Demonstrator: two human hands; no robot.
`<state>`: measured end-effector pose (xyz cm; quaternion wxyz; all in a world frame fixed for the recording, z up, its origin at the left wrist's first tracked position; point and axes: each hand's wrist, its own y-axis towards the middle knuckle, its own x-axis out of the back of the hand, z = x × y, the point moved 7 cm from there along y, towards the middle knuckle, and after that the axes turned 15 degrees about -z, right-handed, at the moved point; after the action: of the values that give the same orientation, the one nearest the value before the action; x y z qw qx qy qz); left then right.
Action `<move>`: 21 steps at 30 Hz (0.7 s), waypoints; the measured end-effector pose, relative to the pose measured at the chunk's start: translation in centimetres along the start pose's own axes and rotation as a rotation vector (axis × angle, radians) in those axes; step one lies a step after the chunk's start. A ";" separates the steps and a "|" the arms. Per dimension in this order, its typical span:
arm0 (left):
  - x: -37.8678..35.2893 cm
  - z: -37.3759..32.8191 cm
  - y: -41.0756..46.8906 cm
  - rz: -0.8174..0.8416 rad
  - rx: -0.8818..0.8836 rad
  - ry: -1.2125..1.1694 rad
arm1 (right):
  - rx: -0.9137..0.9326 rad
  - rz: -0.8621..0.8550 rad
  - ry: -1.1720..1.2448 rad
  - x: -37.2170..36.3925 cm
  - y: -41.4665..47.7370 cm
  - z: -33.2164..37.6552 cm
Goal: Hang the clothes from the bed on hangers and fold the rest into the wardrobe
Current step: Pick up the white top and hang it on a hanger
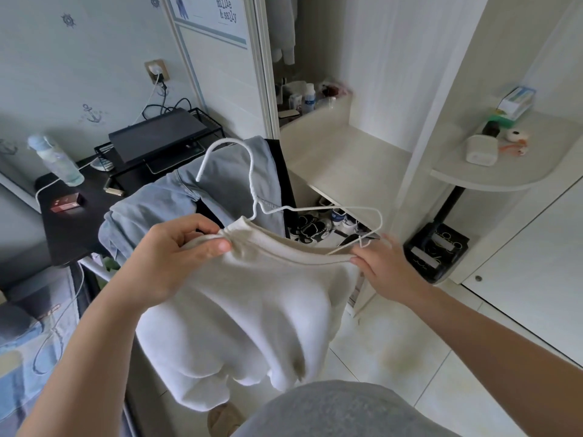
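Note:
A cream sweatshirt (252, 310) hangs in front of me. My left hand (176, 250) pinches its collar at the left. My right hand (383, 263) grips the collar's right end, close to the right end of a white wire hanger (252, 190). One side of the hanger goes into the neck opening, while its hook sticks up and its right arm lies bare above the collar. Behind the sweatshirt, light blue jeans (195, 197) are draped over a dark chair back. The open wardrobe (347, 159) stands beyond, with pale garments (284, 33) hanging inside at the top.
A black desk (72, 222) at the left carries a wire rack, a bottle (58, 160) and a red box. The bed (28, 335) lies at the lower left. Shoes (318, 225) sit under the wardrobe shelf. A rounded side shelf (492, 171) holds small items, with a black weight (437, 250) below it.

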<state>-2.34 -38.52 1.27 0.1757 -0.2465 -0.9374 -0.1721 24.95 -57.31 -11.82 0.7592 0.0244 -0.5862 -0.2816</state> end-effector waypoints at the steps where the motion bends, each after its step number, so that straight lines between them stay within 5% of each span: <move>1: 0.0 0.2 0.0 0.009 0.003 0.012 | 0.026 -0.091 -0.064 1.0 0.2 -0.1; 4: -0.3 0.2 -0.2 0.070 -0.020 0.012 | 0.035 -0.269 -0.168 3.2 0.4 -0.2; 16: 1.2 0.8 0.2 0.039 -0.046 0.154 | -0.079 -0.214 0.174 5.8 1.5 -0.3; 21: 2.1 0.1 0.2 -0.102 -0.108 0.178 | -0.072 -0.243 0.238 7.5 1.2 0.8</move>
<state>-4.03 -37.48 2.06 0.2357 -0.1916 -0.9187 -0.2525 25.88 -59.44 -4.57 0.7840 0.1011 -0.4743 -0.3875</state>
